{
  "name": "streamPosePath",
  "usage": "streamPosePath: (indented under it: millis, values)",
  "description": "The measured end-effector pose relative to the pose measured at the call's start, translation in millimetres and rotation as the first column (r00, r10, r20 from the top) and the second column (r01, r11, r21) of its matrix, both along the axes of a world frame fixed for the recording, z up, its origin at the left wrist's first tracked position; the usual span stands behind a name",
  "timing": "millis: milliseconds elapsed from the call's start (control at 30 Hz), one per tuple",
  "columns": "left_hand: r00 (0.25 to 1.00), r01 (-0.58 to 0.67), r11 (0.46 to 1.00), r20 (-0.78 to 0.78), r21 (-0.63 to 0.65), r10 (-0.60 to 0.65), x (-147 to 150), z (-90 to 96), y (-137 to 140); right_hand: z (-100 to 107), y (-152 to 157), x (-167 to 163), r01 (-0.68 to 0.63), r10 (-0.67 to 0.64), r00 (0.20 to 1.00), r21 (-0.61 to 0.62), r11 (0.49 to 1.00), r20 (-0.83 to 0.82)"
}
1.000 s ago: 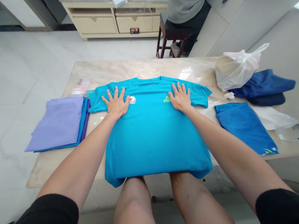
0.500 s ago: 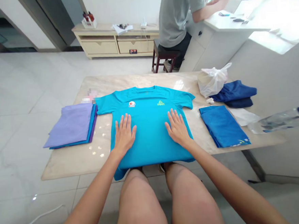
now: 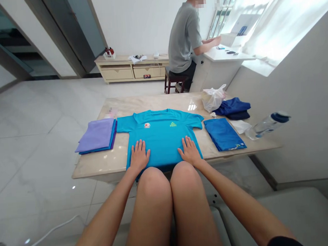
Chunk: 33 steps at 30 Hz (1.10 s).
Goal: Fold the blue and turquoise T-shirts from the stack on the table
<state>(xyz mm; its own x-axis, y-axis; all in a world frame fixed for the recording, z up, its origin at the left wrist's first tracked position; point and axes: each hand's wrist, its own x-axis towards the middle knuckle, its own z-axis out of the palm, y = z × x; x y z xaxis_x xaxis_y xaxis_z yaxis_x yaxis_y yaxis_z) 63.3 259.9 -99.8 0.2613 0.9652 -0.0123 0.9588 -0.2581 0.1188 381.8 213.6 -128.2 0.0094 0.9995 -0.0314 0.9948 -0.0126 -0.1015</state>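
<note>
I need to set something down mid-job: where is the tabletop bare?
Bare tabletop shows behind the shirt, in front of the lilac-topped stack, and, narrowly, between shirt and folded blue garment. Crowded: the right end, with plastic bag, navy cloth, white paper and bottle.

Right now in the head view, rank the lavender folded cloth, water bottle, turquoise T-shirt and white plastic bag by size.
Turquoise T-shirt
Lavender folded cloth
Water bottle and white plastic bag: too alike to rank.

A pale table (image 3: 98,166) spans the middle of the frame, a turquoise T-shirt (image 3: 162,138) spread at its centre. Folded cloths (image 3: 96,136) lie stacked at centre left; a folded blue garment (image 3: 223,133), plastic bag (image 3: 214,99), paper (image 3: 240,126) and bottle (image 3: 267,127) occupy centre right.
</note>
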Motion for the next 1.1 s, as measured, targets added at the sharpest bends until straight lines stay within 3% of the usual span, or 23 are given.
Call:
streamPosePath:
  millis: [167, 233, 333, 433, 533, 667, 800, 933, 1033, 1100]
  values:
    - [0.993, 0.099, 0.992, -0.057, -0.083, -0.104, -23, 21.5, -16, 37, -10, 19, -0.069, 0.063, 0.997, -0.151, 0.986, -0.047]
    - [0.992, 0.127, 0.989, -0.016, -0.079, -0.129, -27, 33.1, -4, 50, 8, 28, -0.083, 0.075, 0.994, -0.091, 0.992, -0.085]
    - [0.993, 0.107, 0.994, 0.057, -0.017, -0.106, -18, 42.4, 35, 57, 56, 30, -0.095, 0.101, 0.989, 0.062, 0.994, -0.106]
    - [0.995, 0.045, 0.999, 0.093, -0.009, -0.044, -1, 36.0, 86, 44, 113, 21, -0.104, 0.115, 0.986, 0.100, 0.990, -0.117]
    - [0.994, 0.007, 0.999, 0.113, -0.039, -0.002, 8, 17.9, 131, 19, 159, 15, -0.090, 0.101, 0.988, 0.090, 0.992, -0.120]
    - [0.987, -0.102, 0.995, 0.121, -0.012, 0.103, 8, -0.1, 171, -4, 194, 25, 0.032, -0.021, 0.994, 0.093, 0.995, -0.111]
    - [0.986, -0.102, 0.995, 0.135, 0.020, 0.098, 10, 3.0, 195, -1, 212, 33, 0.069, -0.054, 0.991, 0.117, 0.991, -0.121]
    - [0.987, -0.102, 0.995, 0.124, 0.022, 0.099, 16, 8.8, 173, 5, 191, 15, 0.065, -0.052, 0.991, 0.103, 0.993, -0.124]
    - [0.990, -0.025, 0.994, 0.141, 0.109, 0.009, 13, 4.2, 122, 4, 143, -3, -0.014, 0.036, 0.993, 0.187, 0.982, -0.115]
    - [0.990, 0.020, 0.994, 0.137, 0.103, -0.034, 8, -2.4, 85, 1, 107, -11, -0.021, 0.043, 0.992, 0.172, 0.985, -0.122]
